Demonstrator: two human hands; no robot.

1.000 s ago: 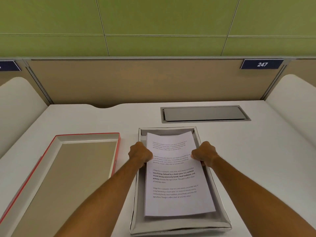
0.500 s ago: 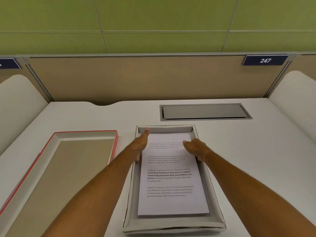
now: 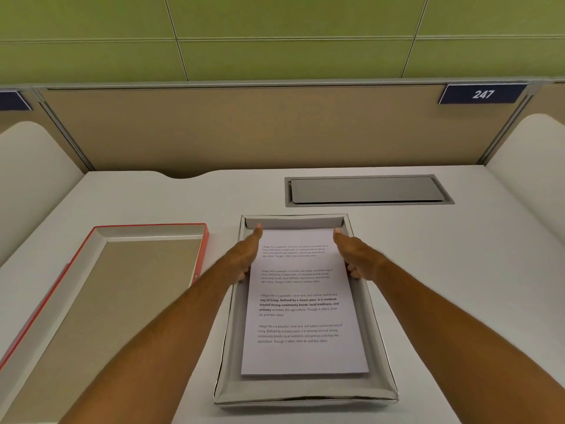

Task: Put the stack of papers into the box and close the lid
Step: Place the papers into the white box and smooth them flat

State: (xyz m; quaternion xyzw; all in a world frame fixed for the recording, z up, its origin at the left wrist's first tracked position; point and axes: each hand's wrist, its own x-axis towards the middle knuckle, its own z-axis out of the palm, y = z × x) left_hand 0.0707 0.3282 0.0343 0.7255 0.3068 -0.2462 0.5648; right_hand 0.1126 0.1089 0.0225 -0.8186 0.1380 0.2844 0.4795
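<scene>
- The box (image 3: 305, 393), a grey shallow tray with low walls, lies on the white tabletop (image 3: 443, 255) and serves here as the landmark.
- The stack of papers (image 3: 302, 316) lies flat inside the box, with printed text on the top sheet; its far edge is close to the far wall of the box, and a bare strip of the box floor shows between its near edge and the near wall.
- The left hand (image 3: 244, 255) is at the left side of the box, near the far left corner; the fingers are stretched forward along the left edge of the stack, so the grip is open and closes on nothing.
- The right hand (image 3: 354, 255) is at the right side of the box, near the far right corner; the forefinger points toward the far wall, the other fingers are curled down by the right edge of the stack. I cannot tell if these fingers press the paper or only touch it.
- The lid (image 3: 101, 316) lies to the left of the box, just beside it, turned with the inside up; it has a red outer rim and a beige inside.
- A grey cable hatch (image 3: 367, 191) is set in the tabletop behind the box.
- A sign with the number 247 (image 3: 483, 93) is on the partition, far behind the box and to the right.
</scene>
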